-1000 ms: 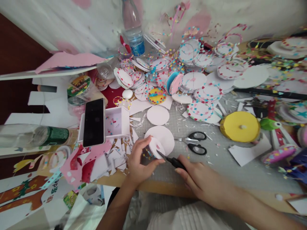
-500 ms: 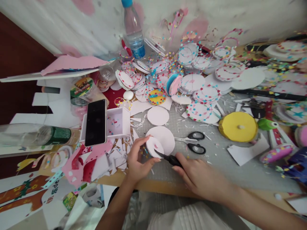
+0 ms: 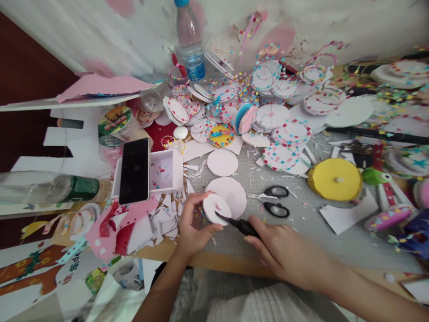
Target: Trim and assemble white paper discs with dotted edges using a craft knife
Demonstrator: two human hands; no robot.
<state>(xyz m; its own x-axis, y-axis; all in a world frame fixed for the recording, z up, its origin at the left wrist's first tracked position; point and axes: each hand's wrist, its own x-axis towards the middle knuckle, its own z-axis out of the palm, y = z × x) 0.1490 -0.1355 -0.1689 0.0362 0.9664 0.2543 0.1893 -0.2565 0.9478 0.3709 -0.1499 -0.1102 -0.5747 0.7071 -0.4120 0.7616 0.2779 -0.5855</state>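
Observation:
My left hand (image 3: 195,224) pinches a small white disc (image 3: 212,206) by its left edge, between thumb and fingers. The disc is slightly tilted and has a pink mark near its middle. In my right hand (image 3: 279,243) is a black-handled knife (image 3: 246,226), its dark pointed tip on the disc beside the pink mark. Behind the held disc, a larger white disc (image 3: 233,194) lies on the grey cutting mat (image 3: 301,232). Another white disc (image 3: 222,162) lies just beyond it. Black-handled scissors (image 3: 276,202) rest to the right, blades towards the large disc.
A phone (image 3: 134,170) leans on a white box (image 3: 174,172) at left, near paper scraps (image 3: 164,219). Decorated paper discs (image 3: 281,156) pile up at the back, below a water bottle (image 3: 190,44). A yellow round piece (image 3: 335,179) sits at right.
The view has shifted slightly. The knife tip and held disc keep nearly the same places, with the disc turned a little; both hands keep their grips.

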